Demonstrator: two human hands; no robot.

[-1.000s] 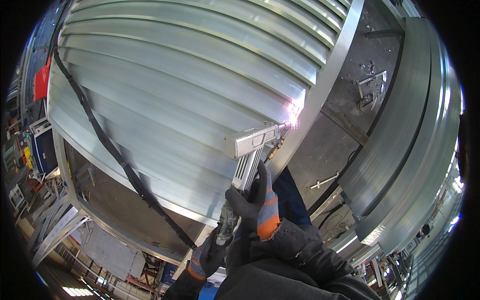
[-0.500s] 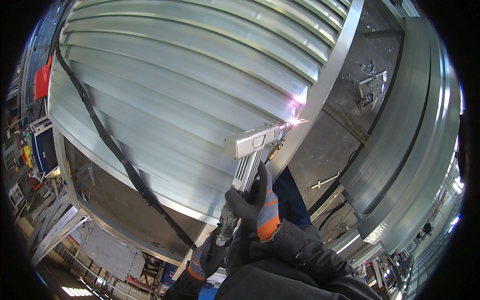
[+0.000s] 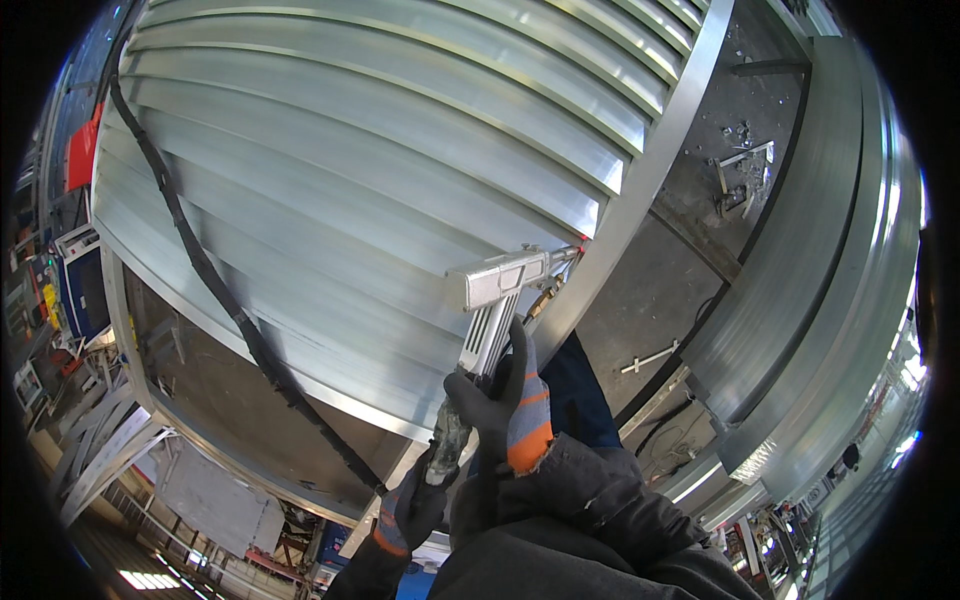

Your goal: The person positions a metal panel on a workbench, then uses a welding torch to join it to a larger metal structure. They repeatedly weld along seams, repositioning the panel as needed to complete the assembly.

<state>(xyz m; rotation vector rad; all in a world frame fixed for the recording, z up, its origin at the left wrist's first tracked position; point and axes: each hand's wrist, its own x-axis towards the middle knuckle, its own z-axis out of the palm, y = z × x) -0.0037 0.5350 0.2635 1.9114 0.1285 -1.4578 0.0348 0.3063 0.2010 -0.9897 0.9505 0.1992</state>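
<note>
A silvery handheld welding gun [image 3: 500, 280] lies slanted across the lower right of a slatted metal panel [image 3: 330, 220]. My right hand [image 3: 505, 400], in a black, grey and orange glove, is closed round its grip. Lower down, my left hand [image 3: 415, 508], in a like glove, is closed on the grey wrapped tail [image 3: 448, 450] of the gun. The nozzle points at the joint where a slat end meets the panel's side rail [image 3: 650, 190]; a red light spot shows there. Whether the tip touches the metal I cannot tell. Beside the nozzle sits a thin brass-coloured feed tube [image 3: 545, 297].
A thick black cable [image 3: 240, 320] runs over the panel's left side down toward my left hand. Long metal profiles [image 3: 800, 260] are stacked at the right. Scraps [image 3: 742, 180] lie on the floor between. A blue-and-white machine [image 3: 85, 285] and a red object [image 3: 83, 155] stand at far left.
The bright sparks and pinkish glow at the nozzle have gone out, leaving a red spot. The gun and both hands have shifted very slightly left in the picture; the grip is unchanged.
</note>
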